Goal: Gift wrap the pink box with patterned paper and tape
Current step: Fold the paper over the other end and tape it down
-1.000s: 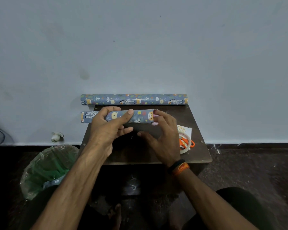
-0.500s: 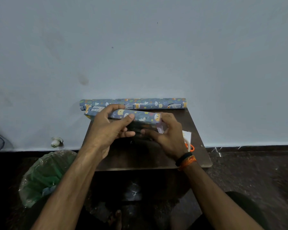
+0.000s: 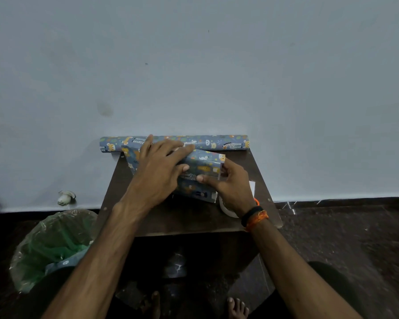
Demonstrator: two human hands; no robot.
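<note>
Box rolled over since 0.5 s ago; left hand [image 3: 158, 168] presses flat on patterned paper [image 3: 199, 171], right hand [image 3: 230, 183] grips its end; keep wrap taut, crease edges before taping

bin [image 3: 53, 247]: green liner, floor left of table | table [image 3: 189, 219]: dark, against wall [image 3: 194, 65]

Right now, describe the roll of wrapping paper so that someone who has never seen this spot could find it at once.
Find the small dark table against the pale wall. Along its far edge, right at the wall's foot, lies the roll of wrapping paper, a long blue tube printed with cartoon animals. Unlike the wrapped box in the same paper, it lies beyond it, round, overhanging the table at the left.
</note>
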